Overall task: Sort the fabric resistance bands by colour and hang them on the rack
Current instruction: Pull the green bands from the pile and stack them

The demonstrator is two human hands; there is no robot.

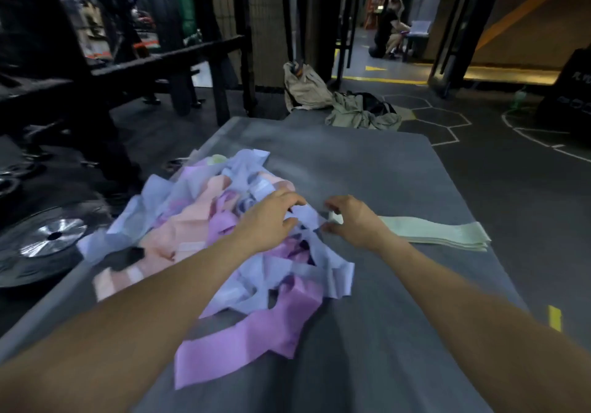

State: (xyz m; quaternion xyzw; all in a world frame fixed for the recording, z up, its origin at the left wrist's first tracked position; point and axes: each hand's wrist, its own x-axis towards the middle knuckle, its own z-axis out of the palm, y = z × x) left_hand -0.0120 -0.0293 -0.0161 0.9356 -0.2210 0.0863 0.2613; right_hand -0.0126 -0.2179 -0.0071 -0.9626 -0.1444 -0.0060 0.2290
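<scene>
Left hand [271, 220] rested with loose fingers on the tangled band pile [204, 233]; right hand [355, 220], at three o'clock, pinched the green bands [438, 232].

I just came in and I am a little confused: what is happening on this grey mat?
A person is sorting a mixed pile of lilac, pale blue and pink fabric bands. The left hand rests on the pile; the right hand reaches beside it. A neat stack of pale green bands already lies apart on the grey mat.
</scene>
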